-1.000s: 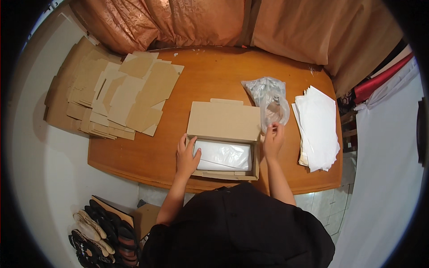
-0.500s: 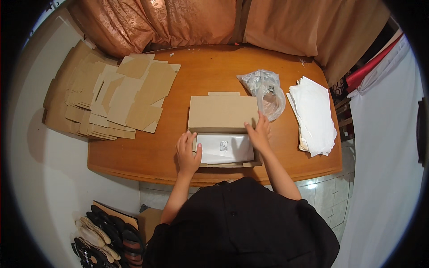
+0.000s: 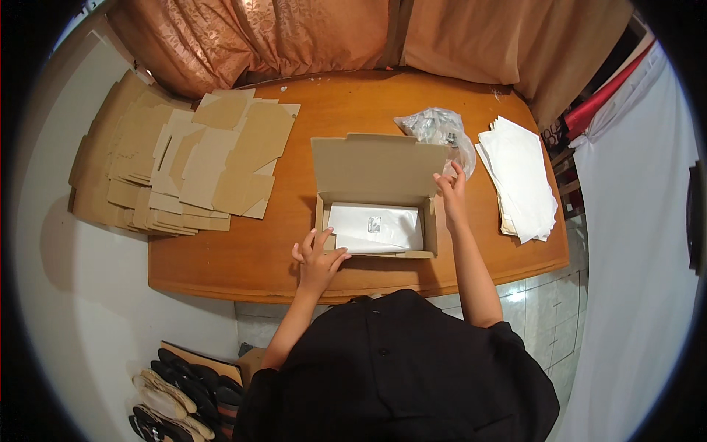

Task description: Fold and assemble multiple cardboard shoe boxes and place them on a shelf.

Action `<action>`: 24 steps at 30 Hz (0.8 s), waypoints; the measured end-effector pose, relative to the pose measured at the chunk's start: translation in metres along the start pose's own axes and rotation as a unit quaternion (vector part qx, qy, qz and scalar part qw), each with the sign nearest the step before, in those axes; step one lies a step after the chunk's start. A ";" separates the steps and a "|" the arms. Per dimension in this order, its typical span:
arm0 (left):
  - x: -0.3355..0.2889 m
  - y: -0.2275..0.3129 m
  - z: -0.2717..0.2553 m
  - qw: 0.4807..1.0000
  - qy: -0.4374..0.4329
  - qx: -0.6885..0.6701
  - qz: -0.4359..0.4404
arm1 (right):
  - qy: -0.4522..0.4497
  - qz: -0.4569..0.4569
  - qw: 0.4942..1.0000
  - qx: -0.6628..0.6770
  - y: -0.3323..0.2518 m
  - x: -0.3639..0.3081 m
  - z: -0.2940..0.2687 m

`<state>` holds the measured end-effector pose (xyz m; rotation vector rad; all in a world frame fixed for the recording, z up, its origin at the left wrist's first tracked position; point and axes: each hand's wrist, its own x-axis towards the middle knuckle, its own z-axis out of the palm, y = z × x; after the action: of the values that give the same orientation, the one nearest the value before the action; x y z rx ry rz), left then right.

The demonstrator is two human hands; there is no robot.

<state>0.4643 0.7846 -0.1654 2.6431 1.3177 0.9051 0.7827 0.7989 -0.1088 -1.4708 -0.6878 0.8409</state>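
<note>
A brown cardboard box (image 3: 319, 214) lies on the wooden table in front of me, its lid (image 3: 379, 166) raised at the far side. Inside it rests a flat bundle wrapped in white paper (image 3: 398, 228), with a small printed sticker (image 3: 374, 224) on top. My left hand (image 3: 318, 264) is at the near left corner of the box, fingers spread, with fingertips reaching over the rim. Beside the lid's right edge is my right hand (image 3: 454, 197), thumb and fingers apart; whether they touch the edge is hard to tell.
Flat cardboard pieces (image 3: 199, 162) are stacked at the left of the table (image 3: 221, 261). Behind the lid sits a clear plastic bag (image 3: 442, 125) of small items. White paper sheets (image 3: 518, 180) lie to the right. Shoes (image 3: 188, 394) stand below on the left.
The box has shifted slightly away from me and its lid now shows its inner face. My left hand has slid to the near corner; my right hand has moved outward and up beside the lid.
</note>
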 end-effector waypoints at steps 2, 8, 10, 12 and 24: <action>0.001 -0.006 0.003 1.000 -0.009 -0.011 -0.001 | 0.015 -0.040 0.999 0.024 -0.009 -0.019 0.012; -0.001 -0.039 0.020 0.960 0.149 -0.230 -0.064 | 0.081 -0.143 0.986 -0.042 0.008 -0.065 0.016; 0.011 -0.052 0.018 0.972 0.155 -0.174 -0.041 | 0.050 -0.171 0.983 -0.045 0.019 -0.079 0.014; 0.023 -0.057 0.013 0.944 0.132 -0.289 -0.086 | 0.064 -0.135 0.988 -0.036 0.018 -0.099 0.015; 0.025 -0.032 0.025 0.922 0.042 -0.375 -0.087 | 0.098 -0.187 0.950 -0.229 0.076 -0.138 0.007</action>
<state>0.4659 0.8291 -0.1833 1.8872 0.9287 1.1987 0.6946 0.6830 -0.1703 -1.7292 -1.0167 0.2425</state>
